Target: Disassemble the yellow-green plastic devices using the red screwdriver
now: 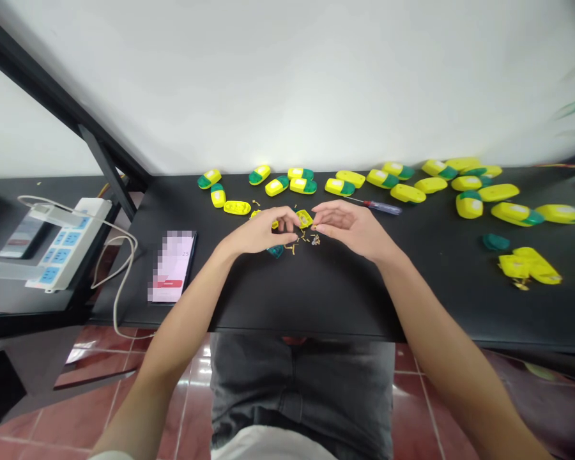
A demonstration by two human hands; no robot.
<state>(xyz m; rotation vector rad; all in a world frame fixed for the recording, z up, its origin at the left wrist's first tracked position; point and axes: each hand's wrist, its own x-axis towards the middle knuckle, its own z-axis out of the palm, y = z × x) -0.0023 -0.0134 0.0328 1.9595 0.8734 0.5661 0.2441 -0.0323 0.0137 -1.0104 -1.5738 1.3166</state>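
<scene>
My left hand [261, 231] and my right hand [347, 223] hover close together over the black tabletop [316, 294], fingertips curled inward. Between them is a small yellow plastic shell half [304, 218], touching or just beyond my left fingertips. Tiny brass parts [299, 241] lie scattered just below my fingertips. A teal shell piece [275, 252] sits under my left palm's edge. Whether either hand grips something small is hidden by the fingers. Several yellow-and-green capsule-shaped plastic cases [278, 185] lie in a loose row beyond my hands.
A screwdriver with a blue-and-red handle [381, 207] lies beyond my right hand. More yellow shells [529, 268] are piled at the right. A phone [172, 267] lies at the table's left, and a power strip [60, 246] with a white cable sits on a lower surface further left.
</scene>
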